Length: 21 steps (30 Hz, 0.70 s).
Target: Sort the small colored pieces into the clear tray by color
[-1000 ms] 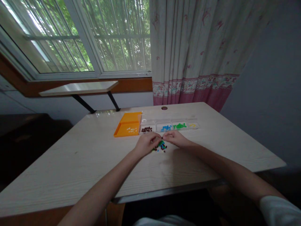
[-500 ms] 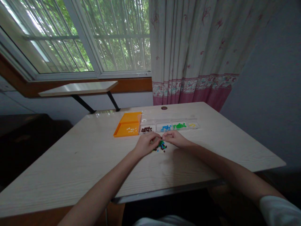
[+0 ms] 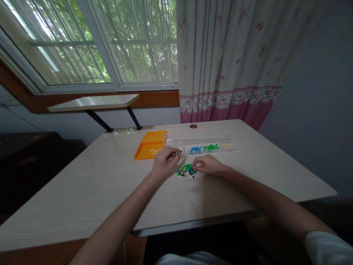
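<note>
My left hand (image 3: 165, 159) is over the near side of the clear tray's left compartment, fingers pinched, with a small dark brown piece (image 3: 181, 151) at the fingertips. Beneath and beside those fingers, other brown pieces in the compartment are mostly hidden. On the table just in front of the tray lies a mixed pile of small green, blue, brown and pale pieces (image 3: 184, 170). My right hand (image 3: 209, 164) is at the right edge of this pile, thumb and forefinger closed together; whatever they hold is too small to make out.
The clear divided tray (image 3: 233, 147) holds blue pieces (image 3: 195, 149), green pieces (image 3: 211, 147) and yellow pieces (image 3: 226, 146). To its left, an open orange case (image 3: 141, 151) contains white pieces. A raised shelf (image 3: 93, 102) stands at the back left, below the window.
My left hand has moved from the pile up and left to the brown compartment, uncovering more of the pile. My right hand has lowered slightly to the pile's right edge.
</note>
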Each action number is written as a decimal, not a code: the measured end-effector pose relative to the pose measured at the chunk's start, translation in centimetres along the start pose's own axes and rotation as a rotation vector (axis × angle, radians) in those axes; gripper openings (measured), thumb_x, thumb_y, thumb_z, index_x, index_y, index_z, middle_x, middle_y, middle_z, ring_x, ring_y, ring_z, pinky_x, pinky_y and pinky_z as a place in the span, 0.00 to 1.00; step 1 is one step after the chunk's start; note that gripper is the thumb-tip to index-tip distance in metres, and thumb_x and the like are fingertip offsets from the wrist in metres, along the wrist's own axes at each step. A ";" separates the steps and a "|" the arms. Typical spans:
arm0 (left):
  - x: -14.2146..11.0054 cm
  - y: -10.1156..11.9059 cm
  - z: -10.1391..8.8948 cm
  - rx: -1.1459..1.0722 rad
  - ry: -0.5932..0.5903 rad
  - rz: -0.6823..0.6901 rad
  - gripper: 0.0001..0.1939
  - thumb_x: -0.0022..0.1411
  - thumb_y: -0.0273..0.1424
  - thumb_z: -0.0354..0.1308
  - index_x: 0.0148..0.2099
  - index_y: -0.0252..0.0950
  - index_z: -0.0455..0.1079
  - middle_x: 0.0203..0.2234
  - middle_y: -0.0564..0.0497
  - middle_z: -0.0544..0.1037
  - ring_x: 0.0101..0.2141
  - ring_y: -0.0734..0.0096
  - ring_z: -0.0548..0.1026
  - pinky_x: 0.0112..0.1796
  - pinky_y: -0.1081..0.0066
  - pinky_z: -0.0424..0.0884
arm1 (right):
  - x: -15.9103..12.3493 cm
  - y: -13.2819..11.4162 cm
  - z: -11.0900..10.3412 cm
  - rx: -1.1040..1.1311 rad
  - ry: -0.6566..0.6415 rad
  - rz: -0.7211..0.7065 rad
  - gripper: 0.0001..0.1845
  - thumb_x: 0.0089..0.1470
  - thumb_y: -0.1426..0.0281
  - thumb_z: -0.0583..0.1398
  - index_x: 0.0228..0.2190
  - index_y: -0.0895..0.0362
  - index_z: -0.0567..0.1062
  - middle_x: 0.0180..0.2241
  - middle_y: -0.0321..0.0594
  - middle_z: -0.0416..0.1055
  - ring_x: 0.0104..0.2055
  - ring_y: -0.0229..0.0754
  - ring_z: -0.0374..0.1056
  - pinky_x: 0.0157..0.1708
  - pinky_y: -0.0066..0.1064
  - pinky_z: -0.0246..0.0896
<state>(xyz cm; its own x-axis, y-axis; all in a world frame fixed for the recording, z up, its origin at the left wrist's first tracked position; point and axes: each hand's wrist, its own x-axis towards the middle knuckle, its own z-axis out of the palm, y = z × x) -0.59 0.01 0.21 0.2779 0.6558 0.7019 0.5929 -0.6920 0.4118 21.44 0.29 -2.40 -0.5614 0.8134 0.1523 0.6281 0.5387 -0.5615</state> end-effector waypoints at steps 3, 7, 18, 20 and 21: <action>0.0 0.2 -0.2 0.012 0.035 0.011 0.07 0.56 0.31 0.54 0.34 0.34 0.70 0.23 0.51 0.72 0.24 0.77 0.66 0.27 0.76 0.63 | 0.1 0.1 0.1 -0.017 -0.008 -0.014 0.09 0.49 0.66 0.58 0.31 0.58 0.75 0.15 0.29 0.60 0.18 0.30 0.55 0.22 0.21 0.44; 0.0 0.4 -0.3 0.011 0.035 0.025 0.08 0.56 0.32 0.53 0.34 0.34 0.70 0.23 0.51 0.73 0.24 0.77 0.67 0.27 0.76 0.64 | 0.0 0.0 -0.1 -0.044 -0.014 -0.035 0.09 0.48 0.67 0.58 0.33 0.57 0.75 0.15 0.29 0.60 0.18 0.30 0.55 0.22 0.20 0.44; -0.1 0.0 -0.2 -0.013 0.015 -0.003 0.08 0.57 0.33 0.53 0.35 0.35 0.70 0.25 0.50 0.73 0.25 0.76 0.67 0.29 0.75 0.64 | 0.0 0.1 0.2 -0.090 -0.020 -0.047 0.09 0.50 0.66 0.56 0.33 0.56 0.74 0.17 0.30 0.63 0.19 0.30 0.57 0.23 0.21 0.46; -0.1 -0.1 -0.2 -0.001 0.009 -0.020 0.08 0.57 0.33 0.52 0.35 0.35 0.70 0.25 0.50 0.73 0.25 0.76 0.67 0.29 0.75 0.64 | 0.0 0.2 0.3 -0.099 -0.016 -0.051 0.10 0.50 0.66 0.56 0.34 0.56 0.74 0.17 0.30 0.64 0.20 0.31 0.57 0.23 0.21 0.46; 0.0 -0.2 -0.1 0.009 0.007 -0.033 0.08 0.57 0.33 0.52 0.35 0.35 0.70 0.25 0.50 0.73 0.24 0.76 0.67 0.29 0.75 0.63 | 0.0 0.2 0.3 -0.100 -0.016 -0.052 0.10 0.50 0.66 0.57 0.34 0.56 0.73 0.17 0.30 0.63 0.20 0.31 0.57 0.23 0.21 0.46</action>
<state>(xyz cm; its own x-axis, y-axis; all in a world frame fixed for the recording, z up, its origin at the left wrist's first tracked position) -0.83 0.13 0.20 0.2529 0.6760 0.6921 0.6088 -0.6672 0.4292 21.39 0.35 -2.71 -0.6032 0.7803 0.1655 0.6480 0.6003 -0.4688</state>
